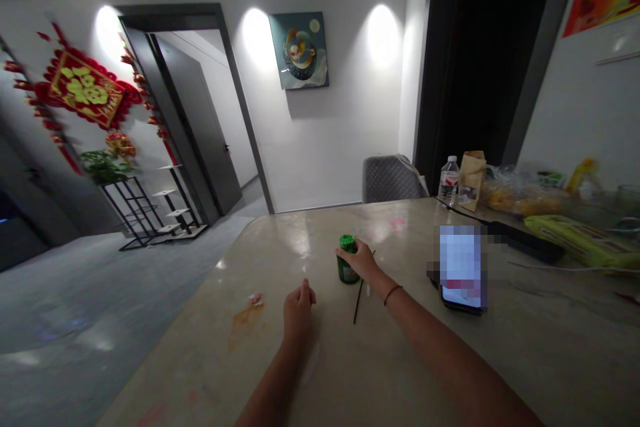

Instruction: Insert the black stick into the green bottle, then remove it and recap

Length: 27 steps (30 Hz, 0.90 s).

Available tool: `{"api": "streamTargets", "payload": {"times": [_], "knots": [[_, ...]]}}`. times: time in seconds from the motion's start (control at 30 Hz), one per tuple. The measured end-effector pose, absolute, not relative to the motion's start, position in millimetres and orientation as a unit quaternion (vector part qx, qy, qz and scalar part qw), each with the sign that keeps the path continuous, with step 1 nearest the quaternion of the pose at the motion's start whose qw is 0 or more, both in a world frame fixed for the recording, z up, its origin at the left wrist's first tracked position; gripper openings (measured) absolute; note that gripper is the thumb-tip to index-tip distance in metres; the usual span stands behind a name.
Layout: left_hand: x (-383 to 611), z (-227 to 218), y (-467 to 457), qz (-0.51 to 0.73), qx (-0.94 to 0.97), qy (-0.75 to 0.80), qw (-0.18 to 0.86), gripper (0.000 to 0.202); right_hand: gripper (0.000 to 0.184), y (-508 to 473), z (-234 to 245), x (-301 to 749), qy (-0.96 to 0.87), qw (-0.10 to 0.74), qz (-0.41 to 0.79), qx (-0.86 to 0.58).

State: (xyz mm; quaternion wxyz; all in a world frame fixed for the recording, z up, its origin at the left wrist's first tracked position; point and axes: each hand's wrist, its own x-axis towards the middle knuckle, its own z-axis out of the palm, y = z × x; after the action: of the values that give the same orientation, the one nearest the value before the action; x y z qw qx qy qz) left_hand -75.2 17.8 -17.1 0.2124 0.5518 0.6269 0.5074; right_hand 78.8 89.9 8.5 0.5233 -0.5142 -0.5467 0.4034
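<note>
A small green jar [345,271] with a bright, shiny green top stands upright on the table [320,387]. My right hand [363,259] grips it from the right, thumb and fingers around its upper part. To the left and nearer to me, my left hand [297,310] rests on the tabletop with its fingers curled in, apart from the jar; I see nothing in it. A thin black stick [358,301] lies beside the jar, partly hidden under my right hand and wrist.
A lit phone [461,270] stands to the right. Beyond it are a water bottle [449,181], a paper bag [471,180], a plastic bag [520,193], a black case [530,243] and a yellow-green packet [580,240]. Crumpled scraps [255,299] lie at left; a chair [393,179] stands behind.
</note>
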Motion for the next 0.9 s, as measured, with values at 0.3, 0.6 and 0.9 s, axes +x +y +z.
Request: {"api": "streamTargets", "payload": {"times": [0.3, 0.6, 0.9], "knots": [[-72.2, -17.1, 16.5, 0.511, 0.539, 0.622, 0.246, 0.053, 0.033, 84.7, 21.0, 75.0, -0.537, 0.580, 0.352, -0.501], [-47.5, 7.7, 12.7, 0.497, 0.447, 0.576, 0.471, 0.039, 0.031, 44.1, 43.5, 82.0, -0.614, 0.543, 0.408, -0.401], [-26.3, 4.9, -8.6, 0.441, 0.179, 0.320, 0.819, 0.042, 0.031, 12.6, 46.9, 88.0, -0.627, 0.508, 0.459, -0.372]]}}
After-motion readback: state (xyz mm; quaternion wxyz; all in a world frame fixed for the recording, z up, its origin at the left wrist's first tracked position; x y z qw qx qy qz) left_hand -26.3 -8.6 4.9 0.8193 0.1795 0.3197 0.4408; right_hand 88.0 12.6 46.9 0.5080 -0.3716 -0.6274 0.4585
